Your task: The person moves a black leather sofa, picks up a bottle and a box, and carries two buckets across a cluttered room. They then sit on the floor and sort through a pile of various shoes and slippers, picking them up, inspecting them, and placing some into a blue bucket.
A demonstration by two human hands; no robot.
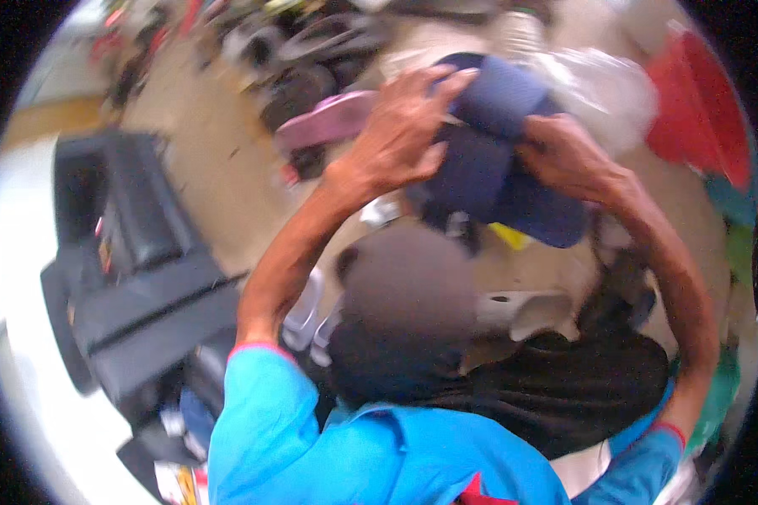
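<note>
A navy-blue thing [501,160] with flat panels and rounded ends is held up in front of me; blur keeps its exact kind from showing. My left hand [400,126] grips its left side, with fingers over the upper edge and thumb lower down. At its right side my right hand [564,156] is curled closed on it, the fingertips partly hidden. The panel between the hands is a lighter blue. Below it are my knees in dark cloth [413,311]. A small yellow piece [511,236] shows under its lower edge.
A pink slipper [327,119] lies left of my left hand, near a heap of dark footwear [320,59]. Clear plastic [602,93] and a red sheet [699,105] are at the right. Black padded pieces [143,278] stand at the left. A pale clog-like shoe [526,311] lies near my legs.
</note>
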